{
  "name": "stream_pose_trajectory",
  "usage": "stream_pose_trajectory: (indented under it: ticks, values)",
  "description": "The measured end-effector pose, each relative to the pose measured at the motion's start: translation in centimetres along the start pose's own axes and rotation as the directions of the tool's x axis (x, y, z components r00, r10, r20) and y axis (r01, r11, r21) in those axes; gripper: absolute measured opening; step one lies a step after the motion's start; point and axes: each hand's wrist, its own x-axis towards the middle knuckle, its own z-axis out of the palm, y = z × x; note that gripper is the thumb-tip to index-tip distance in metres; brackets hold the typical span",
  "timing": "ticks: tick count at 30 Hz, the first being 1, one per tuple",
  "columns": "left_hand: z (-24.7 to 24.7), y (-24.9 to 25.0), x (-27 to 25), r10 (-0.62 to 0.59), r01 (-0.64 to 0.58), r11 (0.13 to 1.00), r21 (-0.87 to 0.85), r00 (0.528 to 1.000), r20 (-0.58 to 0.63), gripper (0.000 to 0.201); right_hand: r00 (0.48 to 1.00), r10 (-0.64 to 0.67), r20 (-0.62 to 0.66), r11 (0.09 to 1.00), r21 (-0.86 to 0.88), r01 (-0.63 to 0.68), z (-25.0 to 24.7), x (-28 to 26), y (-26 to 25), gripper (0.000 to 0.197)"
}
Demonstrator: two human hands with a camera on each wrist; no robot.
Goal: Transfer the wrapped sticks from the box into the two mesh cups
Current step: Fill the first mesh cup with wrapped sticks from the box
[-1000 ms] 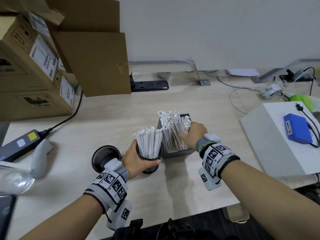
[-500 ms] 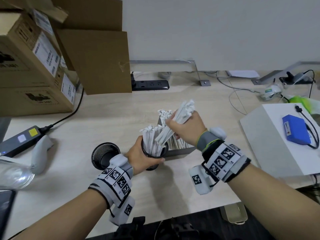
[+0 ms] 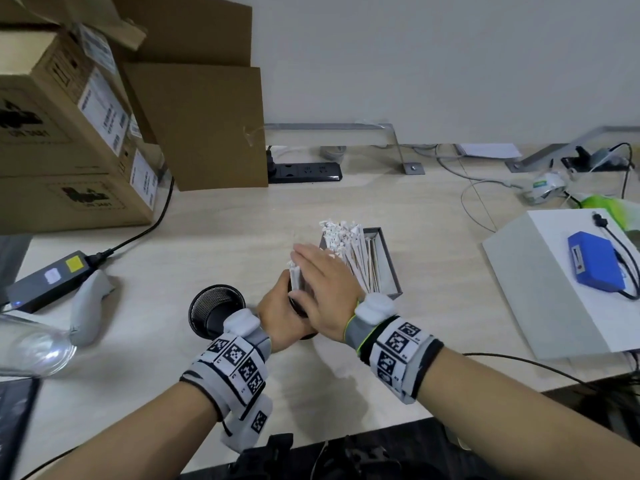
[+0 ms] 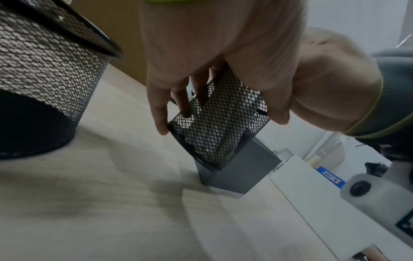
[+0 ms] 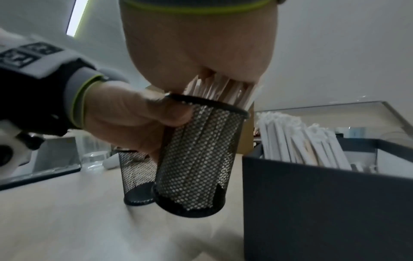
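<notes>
I see a pale wood-grain counter (image 3: 221, 237) against a plain white wall. Stacked cardboard boxes (image 3: 69, 133) crowd the far left corner, a black power strip (image 3: 304, 172) lies along the back edge, and a white box (image 3: 540, 289) carrying a blue device (image 3: 595, 265) sits well off to the right. A black power brick (image 3: 48, 280) lies at the left. Bare counter shows in front of my wrists, right up to the near edge.

My left hand (image 3: 280, 317) grips the filled mesh cup (image 5: 196, 159), thumb and fingers (image 4: 158, 106) curled round its wall just under the rim; the cup leans slightly. My right hand (image 3: 325, 289) lies flat over the cup's mouth, fingers straight, palm pressing on the tops of the wrapped sticks in the cup (image 5: 221, 90).

The second mesh cup (image 3: 214, 308) stands just left of the first, upright. The dark grey box (image 5: 312, 203) sits just right of the held cup; from the left wrist view they seem to touch at the base. Inside it, the remaining wrapped sticks (image 3: 349, 251) lean as a white bundle toward the left side, in paper sleeves with crimped ends.
</notes>
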Motion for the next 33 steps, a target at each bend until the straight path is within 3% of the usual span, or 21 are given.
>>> stream_pose_trajectory:
  ticks: [2, 6, 10, 15, 17, 19, 21, 22, 24, 27, 29, 33]
  values:
    - [0.1, -0.1, -0.3, 0.003, -0.003, 1.0, -0.006, 1.0, -0.024, 0.076, 0.996, -0.022, -0.085, 0.999, -0.026, 0.02, 0.7, -0.2, 0.1, 0.051]
    - [0.0, 0.0, -0.4, -0.009, 0.009, 1.0, -0.017, 0.999, -0.041, 0.07, 0.98, 0.065, -0.189, 0.997, -0.029, -0.072, 0.3, -0.3, 0.0, 0.06]
    - [0.3, -0.4, 0.0, -0.018, 0.018, 1.0, -0.014, 0.999, -0.029, 0.08, 0.973, 0.108, -0.205, 0.986, 0.15, -0.078, 1.1, -0.1, 0.3, 0.048]
    - [0.3, -1.0, 0.0, -0.096, 0.095, 0.986, -0.134, 0.995, -0.004, 0.089, 0.983, 0.007, -0.185, 0.979, 0.199, 0.03, 0.3, -0.2, 0.7, 0.056]
    - [0.2, -1.1, 0.2, -0.124, 0.118, 0.976, -0.183, 0.992, -0.022, 0.081, 0.964, 0.13, -0.232, 0.974, 0.212, -0.08, -0.7, -0.2, 1.7, 0.055]
    - [-0.1, -1.2, 0.2, -0.158, 0.147, 0.975, -0.165, 0.986, -0.057, 0.076, 0.885, 0.374, -0.278, 0.911, 0.291, -0.293, -1.5, -0.1, 4.0, 0.046]
    - [-0.3, -1.4, 0.0, -0.177, 0.168, 0.979, -0.118, 0.981, -0.076, 0.08, 0.773, 0.618, -0.14, 0.774, 0.276, -0.569, -2.2, 0.2, 6.6, 0.043]
    - [-0.3, -1.5, 0.0, -0.179, 0.171, 0.981, -0.096, 0.98, -0.081, 0.082, 0.72, 0.693, -0.033, 0.713, 0.179, -0.678, -2.3, 0.4, 7.6, 0.045]
    - [-0.3, -1.5, -0.1, -0.185, 0.179, 0.981, -0.074, 0.979, -0.084, 0.082, 0.649, 0.751, 0.121, 0.658, -0.05, -0.752, -2.1, 0.8, 8.8, 0.054]
    - [-0.4, -1.4, 0.0, -0.188, 0.183, 0.982, -0.055, 0.978, -0.094, 0.097, 0.617, 0.768, 0.169, 0.64, -0.201, -0.742, -1.3, 1.7, 8.9, 0.06]
    - [-0.5, -1.3, -0.1, -0.194, 0.191, 0.981, -0.033, 0.977, -0.092, 0.105, 0.607, 0.773, 0.184, 0.633, -0.27, -0.725, -0.8, 2.2, 9.0, 0.052]
    - [-0.6, -1.1, 0.0, -0.2, 0.199, 0.98, -0.012, 0.976, -0.085, 0.105, 0.635, 0.747, 0.197, 0.661, -0.316, -0.68, -0.6, 2.1, 8.7, 0.035]
